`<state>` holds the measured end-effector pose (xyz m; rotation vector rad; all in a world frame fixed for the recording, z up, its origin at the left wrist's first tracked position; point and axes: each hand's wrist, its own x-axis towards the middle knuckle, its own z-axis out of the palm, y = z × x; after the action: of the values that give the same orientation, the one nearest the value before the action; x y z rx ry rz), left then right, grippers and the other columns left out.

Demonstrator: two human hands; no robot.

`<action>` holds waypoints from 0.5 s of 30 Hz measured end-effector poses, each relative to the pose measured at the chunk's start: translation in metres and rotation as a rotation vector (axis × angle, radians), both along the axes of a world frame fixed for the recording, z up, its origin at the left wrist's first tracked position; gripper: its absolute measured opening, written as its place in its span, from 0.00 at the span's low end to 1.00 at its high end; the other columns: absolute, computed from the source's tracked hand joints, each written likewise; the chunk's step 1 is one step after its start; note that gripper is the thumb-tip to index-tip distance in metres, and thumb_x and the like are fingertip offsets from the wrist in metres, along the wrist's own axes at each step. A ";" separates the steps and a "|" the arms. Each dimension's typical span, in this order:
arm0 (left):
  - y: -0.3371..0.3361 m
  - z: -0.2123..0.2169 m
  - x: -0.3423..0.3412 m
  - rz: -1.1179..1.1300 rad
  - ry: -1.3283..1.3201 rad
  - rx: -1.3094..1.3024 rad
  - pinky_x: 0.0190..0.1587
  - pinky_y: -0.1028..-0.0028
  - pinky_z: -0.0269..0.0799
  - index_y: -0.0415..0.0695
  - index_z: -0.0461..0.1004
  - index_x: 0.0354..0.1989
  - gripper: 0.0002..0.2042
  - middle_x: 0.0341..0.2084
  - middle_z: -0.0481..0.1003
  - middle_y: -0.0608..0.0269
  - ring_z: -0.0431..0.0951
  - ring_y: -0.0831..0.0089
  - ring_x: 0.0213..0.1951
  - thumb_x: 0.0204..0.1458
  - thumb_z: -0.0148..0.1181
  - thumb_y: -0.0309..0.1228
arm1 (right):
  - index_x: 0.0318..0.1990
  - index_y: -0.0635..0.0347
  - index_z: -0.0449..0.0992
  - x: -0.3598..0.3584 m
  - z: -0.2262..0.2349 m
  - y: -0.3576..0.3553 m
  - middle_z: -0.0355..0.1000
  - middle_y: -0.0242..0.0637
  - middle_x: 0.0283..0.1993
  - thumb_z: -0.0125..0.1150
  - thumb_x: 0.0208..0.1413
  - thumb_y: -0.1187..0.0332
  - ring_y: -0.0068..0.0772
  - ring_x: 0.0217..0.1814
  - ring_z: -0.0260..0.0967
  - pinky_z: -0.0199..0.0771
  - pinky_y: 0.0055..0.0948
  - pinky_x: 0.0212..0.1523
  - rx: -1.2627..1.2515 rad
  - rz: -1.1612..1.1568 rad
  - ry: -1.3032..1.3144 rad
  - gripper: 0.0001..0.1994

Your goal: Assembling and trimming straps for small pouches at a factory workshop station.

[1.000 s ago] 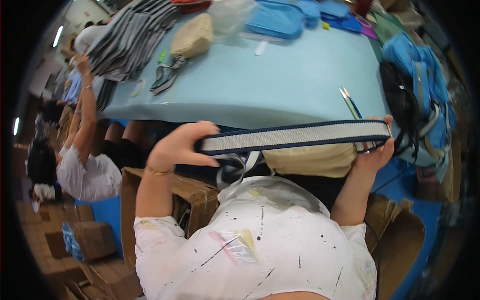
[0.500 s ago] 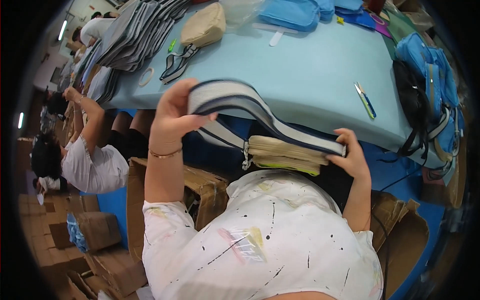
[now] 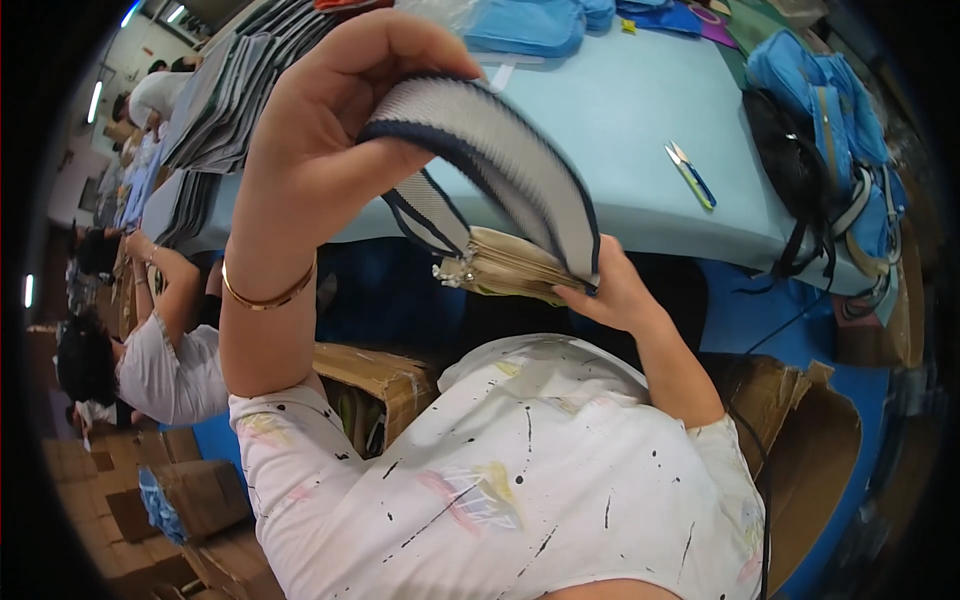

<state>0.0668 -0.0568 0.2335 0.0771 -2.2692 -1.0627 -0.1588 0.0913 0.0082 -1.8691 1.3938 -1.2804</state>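
My left hand (image 3: 340,130) is raised over the table's near edge, its fingers curled round a loop of white webbing strap (image 3: 540,165) with dark blue edges. From there the strap arcs down to my right hand (image 3: 625,290), which pinches it beside a beige zipped pouch (image 3: 510,262). The strap's other end meets the pouch at its left side, near a dangling zipper pull. The pouch hangs in front of my chest, below the table edge. My right fingertips are partly hidden behind the strap and pouch.
On the light blue table (image 3: 600,120) lie thread snips (image 3: 690,175), with a black bag (image 3: 785,150) and blue bags (image 3: 825,90) at the right. Grey fabric pieces (image 3: 225,100) are stacked at the left. Cardboard boxes (image 3: 800,430) stand beside me; a co-worker (image 3: 175,360) sits at the left.
My left hand has risen closer to the camera with the strap. My right hand has moved left, bringing the strap's ends closer together and bending it into a tighter arc.
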 end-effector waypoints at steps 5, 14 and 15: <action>0.012 -0.013 -0.017 0.055 0.048 -0.039 0.44 0.83 0.69 0.34 0.66 0.52 0.20 0.40 0.71 0.61 0.73 0.81 0.40 0.48 0.58 0.21 | 0.59 0.64 0.60 0.002 0.061 0.007 0.69 0.42 0.51 0.71 0.42 0.71 0.28 0.50 0.68 0.67 0.27 0.51 0.038 0.307 -0.282 0.35; -0.044 -0.099 0.032 0.615 0.395 0.137 0.45 0.78 0.70 0.36 0.66 0.52 0.16 0.36 0.71 0.62 0.74 0.76 0.38 0.55 0.54 0.23 | 0.40 0.76 0.70 -0.096 0.044 0.037 0.72 0.36 0.24 0.74 0.39 0.62 0.19 0.20 0.67 0.65 0.18 0.20 0.263 0.765 -0.561 0.27; -0.050 -0.120 0.039 0.681 0.460 0.216 0.46 0.75 0.71 0.35 0.66 0.50 0.15 0.37 0.71 0.59 0.75 0.72 0.38 0.56 0.55 0.26 | 0.39 0.77 0.71 -0.100 0.029 0.047 0.71 0.38 0.22 0.76 0.36 0.63 0.20 0.15 0.66 0.64 0.19 0.18 0.199 0.768 -0.784 0.27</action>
<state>0.1060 -0.1069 0.1133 0.5859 -1.5313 -0.8333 -0.2591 0.1382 0.0368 -1.3031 0.3182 -1.1822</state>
